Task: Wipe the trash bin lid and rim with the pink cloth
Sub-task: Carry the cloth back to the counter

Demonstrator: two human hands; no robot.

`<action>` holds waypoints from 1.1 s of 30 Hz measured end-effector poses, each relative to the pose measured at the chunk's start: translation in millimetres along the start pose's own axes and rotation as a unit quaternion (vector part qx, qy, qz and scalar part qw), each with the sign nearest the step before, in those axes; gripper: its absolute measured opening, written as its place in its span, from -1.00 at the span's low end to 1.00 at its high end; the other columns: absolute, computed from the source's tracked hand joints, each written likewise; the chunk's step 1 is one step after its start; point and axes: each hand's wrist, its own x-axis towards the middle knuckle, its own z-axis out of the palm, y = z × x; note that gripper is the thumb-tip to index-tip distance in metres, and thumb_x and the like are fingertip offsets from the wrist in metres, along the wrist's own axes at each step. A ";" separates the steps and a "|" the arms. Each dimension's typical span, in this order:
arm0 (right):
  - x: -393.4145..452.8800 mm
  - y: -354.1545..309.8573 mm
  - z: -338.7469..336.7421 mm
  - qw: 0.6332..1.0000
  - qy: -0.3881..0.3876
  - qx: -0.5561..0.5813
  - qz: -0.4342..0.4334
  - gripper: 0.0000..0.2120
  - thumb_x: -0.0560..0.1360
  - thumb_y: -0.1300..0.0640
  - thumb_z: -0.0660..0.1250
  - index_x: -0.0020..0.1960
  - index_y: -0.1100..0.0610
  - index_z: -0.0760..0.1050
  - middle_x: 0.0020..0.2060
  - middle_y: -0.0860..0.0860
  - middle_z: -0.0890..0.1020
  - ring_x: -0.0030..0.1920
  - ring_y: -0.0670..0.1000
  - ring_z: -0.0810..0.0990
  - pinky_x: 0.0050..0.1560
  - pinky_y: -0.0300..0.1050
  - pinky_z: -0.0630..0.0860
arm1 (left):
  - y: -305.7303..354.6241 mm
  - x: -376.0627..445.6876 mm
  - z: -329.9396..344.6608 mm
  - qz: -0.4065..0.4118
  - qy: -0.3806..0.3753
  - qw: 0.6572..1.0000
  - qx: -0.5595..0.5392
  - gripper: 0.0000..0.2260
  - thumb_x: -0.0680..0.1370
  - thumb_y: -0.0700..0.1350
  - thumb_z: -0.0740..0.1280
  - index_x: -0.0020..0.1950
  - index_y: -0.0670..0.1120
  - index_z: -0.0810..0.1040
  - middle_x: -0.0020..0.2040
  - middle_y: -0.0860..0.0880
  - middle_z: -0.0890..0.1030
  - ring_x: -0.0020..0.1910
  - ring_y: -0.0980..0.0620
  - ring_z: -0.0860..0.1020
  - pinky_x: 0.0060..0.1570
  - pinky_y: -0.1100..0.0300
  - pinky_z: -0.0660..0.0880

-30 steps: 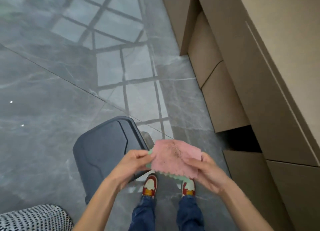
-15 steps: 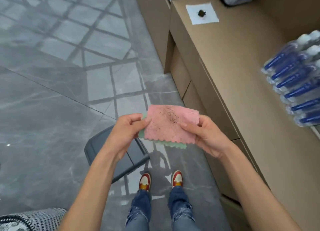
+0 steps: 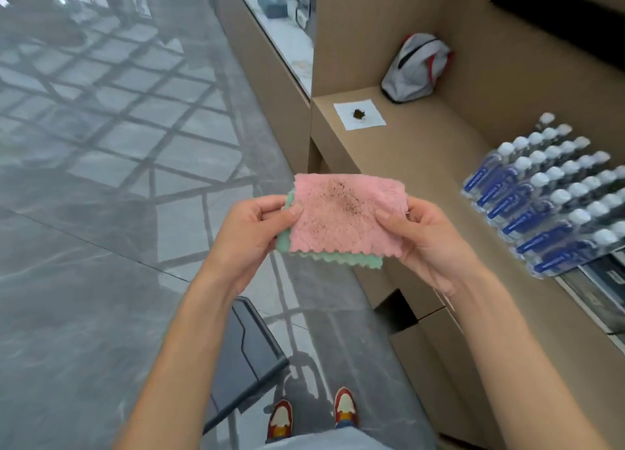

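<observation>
I hold the pink cloth stretched flat in front of me, with a green layer showing along its lower and left edges. Dark specks of dirt are scattered over its pink face. My left hand pinches its left edge and my right hand pinches its right edge. The dark grey trash bin lid lies low on the floor below my left forearm, which hides part of it. The cloth is well above the bin and apart from it.
A tan counter runs along the right, carrying a pack of water bottles, a white paper with a dark lump and a grey pouch. Glossy grey floor spreads to the left. My shoes stand beside the bin.
The view has tilted up and the cloth has risen with both hands, away from the bin. The bin has slid to the bottom of the frame and the counter top has come into sight.
</observation>
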 end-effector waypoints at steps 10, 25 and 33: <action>5.9 0.3 18.0 0.998 0.064 -0.017 -0.018 -0.60 0.50 0.35 0.34 0.34 0.31 0.52 0.16 0.23 0.71 0.06 0.11 0.76 0.04 -0.03 0.73 | 6.9 27.3 -19.4 0.006 -0.064 0.998 -0.025 -0.82 0.59 -0.23 0.35 0.09 -0.10 0.73 0.04 -0.15 0.76 -0.03 -0.01 0.74 -0.09 0.23 0.64; 87.8 -29.7 -57.9 0.993 0.118 0.012 -0.006 -0.48 0.45 0.37 0.32 0.42 0.34 0.46 0.10 0.21 0.73 -0.04 0.06 0.78 -0.10 -0.08 0.75 | -12.2 140.0 14.2 -0.045 -0.034 0.998 0.011 -0.81 0.61 -0.23 0.34 0.18 -0.15 0.68 0.01 -0.14 0.76 -0.07 0.00 0.74 -0.13 0.21 0.64; 143.1 -94.5 -153.7 0.988 0.149 0.027 -0.032 -0.49 0.44 0.35 0.34 0.40 0.32 0.49 0.19 0.24 0.69 -0.02 0.05 0.77 -0.03 -0.06 0.74 | -6.7 256.7 92.4 -0.074 -0.050 0.995 0.032 -0.83 0.61 -0.22 0.34 0.08 -0.08 0.73 -0.03 -0.10 0.77 -0.11 0.04 0.74 -0.17 0.25 0.63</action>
